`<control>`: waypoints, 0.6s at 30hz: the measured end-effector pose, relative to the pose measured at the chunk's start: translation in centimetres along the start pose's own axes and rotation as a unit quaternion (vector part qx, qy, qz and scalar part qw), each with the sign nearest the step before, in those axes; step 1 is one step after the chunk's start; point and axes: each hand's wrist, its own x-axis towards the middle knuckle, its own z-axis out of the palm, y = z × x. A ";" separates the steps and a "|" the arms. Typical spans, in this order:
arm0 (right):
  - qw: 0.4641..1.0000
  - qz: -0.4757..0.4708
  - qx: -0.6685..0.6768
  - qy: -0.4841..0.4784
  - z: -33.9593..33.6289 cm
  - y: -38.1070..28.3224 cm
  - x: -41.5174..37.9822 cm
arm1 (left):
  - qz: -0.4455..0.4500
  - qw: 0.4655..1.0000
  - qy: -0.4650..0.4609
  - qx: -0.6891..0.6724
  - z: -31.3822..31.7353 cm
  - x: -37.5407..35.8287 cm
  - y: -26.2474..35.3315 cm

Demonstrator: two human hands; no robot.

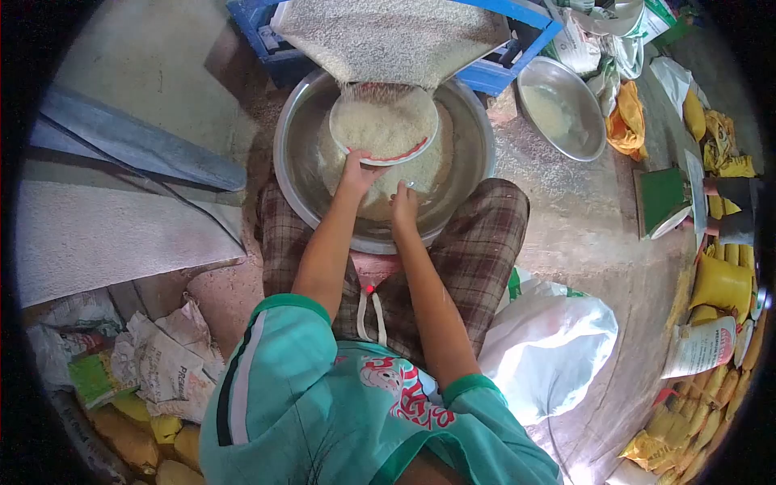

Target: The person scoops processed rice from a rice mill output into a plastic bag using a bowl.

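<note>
My left hand [356, 171] is closed on the near rim of a white bowl [396, 158] with a red band. Pale grain, which looks like rice [380, 121], fills the bowl. Below it lies a wide metal basin [284, 153] holding more grain, set between my knees. Grain falls into the bowl from the lip of a sloping chute [485, 47] at the top. My right hand [403, 208] is over the basin's near side with fingers curled; a small pale bit shows at the fingertips, too small to name.
A blue frame [517, 71] carries the chute. Right of it sits a second metal basin [594, 133] with some grain. A white sack [558, 347] stands by my right leg; crumpled sacks [166, 364] lie left. At the far right, another person's arm [719, 206] shows near a green object [659, 198].
</note>
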 end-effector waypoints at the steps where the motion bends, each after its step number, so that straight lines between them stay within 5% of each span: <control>1: 1.000 -0.009 -0.009 0.010 0.1 0.2 0.2 | -0.010 1.000 -0.010 0.000 -0.1 0.0 -0.1; 9: 0.993 -0.098 -0.053 0.047 -2.5 -4.3 -2.5 | 0.031 0.999 0.016 0.004 -1.1 -1.6 -0.1; 11: 0.987 -0.003 0.151 0.051 -2.7 -5.8 -1.7 | 0.028 1.000 -0.003 0.011 -0.9 -2.4 0.6; 16: 0.994 -0.008 0.103 0.023 -3.1 -7.1 -1.2 | 0.012 0.999 0.026 0.038 -1.4 -7.6 2.2; 18: 0.961 0.029 0.273 -0.027 -3.2 -8.6 -1.8 | 0.006 0.998 0.011 0.055 -1.3 -9.2 2.8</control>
